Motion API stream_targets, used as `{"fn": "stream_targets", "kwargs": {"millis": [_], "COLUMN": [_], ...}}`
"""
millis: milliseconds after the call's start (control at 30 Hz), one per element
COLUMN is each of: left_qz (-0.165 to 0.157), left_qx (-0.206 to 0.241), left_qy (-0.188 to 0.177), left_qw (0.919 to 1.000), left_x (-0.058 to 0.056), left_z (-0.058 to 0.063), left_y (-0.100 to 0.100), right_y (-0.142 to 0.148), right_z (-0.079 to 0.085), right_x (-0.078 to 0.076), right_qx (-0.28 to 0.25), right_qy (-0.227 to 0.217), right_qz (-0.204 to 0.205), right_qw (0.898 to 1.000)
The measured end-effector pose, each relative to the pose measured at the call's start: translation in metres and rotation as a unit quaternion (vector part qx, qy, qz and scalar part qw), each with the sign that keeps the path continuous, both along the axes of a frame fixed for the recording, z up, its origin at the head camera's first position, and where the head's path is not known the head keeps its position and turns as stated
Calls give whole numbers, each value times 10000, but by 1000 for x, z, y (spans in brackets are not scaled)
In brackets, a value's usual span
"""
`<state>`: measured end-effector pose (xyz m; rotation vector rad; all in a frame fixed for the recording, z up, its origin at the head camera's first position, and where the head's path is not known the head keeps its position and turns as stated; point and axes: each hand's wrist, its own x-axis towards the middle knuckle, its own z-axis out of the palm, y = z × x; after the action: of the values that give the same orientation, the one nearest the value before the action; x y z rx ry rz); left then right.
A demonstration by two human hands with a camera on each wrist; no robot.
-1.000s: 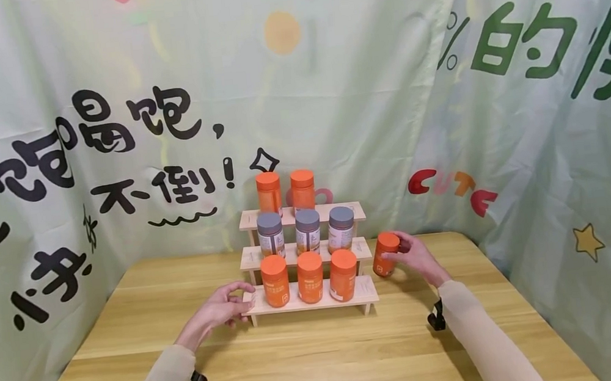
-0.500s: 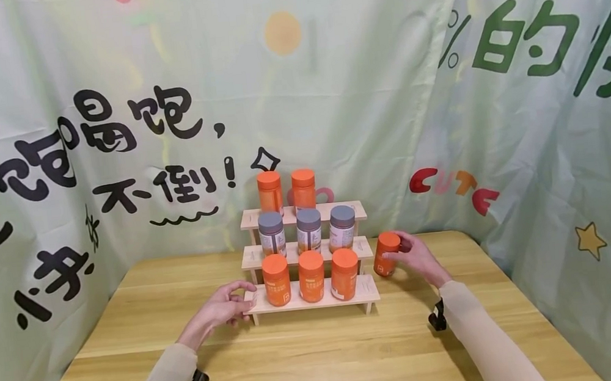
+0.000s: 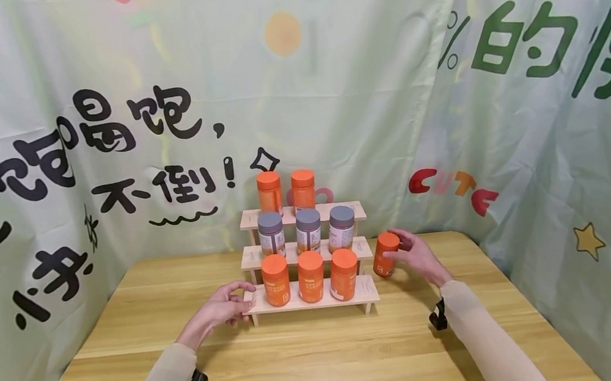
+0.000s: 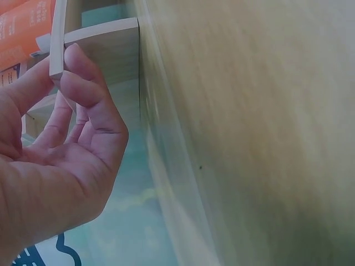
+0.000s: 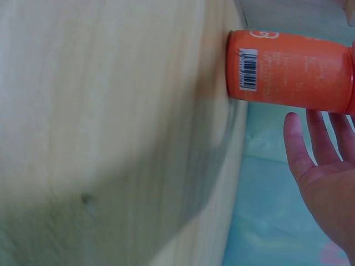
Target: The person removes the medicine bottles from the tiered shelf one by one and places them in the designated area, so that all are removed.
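Note:
A three-step wooden display stand [image 3: 312, 300] stands on the table, holding jars on each step. At the left end of its lowest step, my left hand [image 3: 218, 306] pinches the board's edge. In the left wrist view, thumb and fingers of the left hand [image 4: 83, 144] lie on opposite faces of that board. To the right of the stand, my right hand [image 3: 416, 258] grips an upright orange jar [image 3: 385, 256] with an orange lid. The right wrist view shows the jar's barcode side [image 5: 288, 72], its base right at the tabletop.
The lowest step carries three orange jars [image 3: 310, 279], the middle step three grey-lidded jars [image 3: 308, 233], and the top step two orange jars [image 3: 303, 189]. A wooden table [image 3: 322, 360] spreads around the stand. A printed pale-green curtain [image 3: 365, 117] hangs behind and at both sides.

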<state>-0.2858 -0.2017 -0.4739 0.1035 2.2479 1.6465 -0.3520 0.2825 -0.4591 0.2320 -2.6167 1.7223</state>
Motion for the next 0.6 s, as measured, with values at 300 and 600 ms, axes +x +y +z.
{"fn": "stream_targets", "kwargs": {"millis": [300,600], "left_qz": [24,6], "left_qx": [35,8], "left_qy": [-14,-7], "left_qw": [10000,10000], "left_x": [-3,-1], "left_z": [0,1], "left_y": [0,0], "right_y": [9,11], "right_z": [18,26], "right_x": [1,-5], "right_qx": [-133,-155], "right_qy": [194,310], "right_qz": [123,248], "right_qw": [9996,9991]}}
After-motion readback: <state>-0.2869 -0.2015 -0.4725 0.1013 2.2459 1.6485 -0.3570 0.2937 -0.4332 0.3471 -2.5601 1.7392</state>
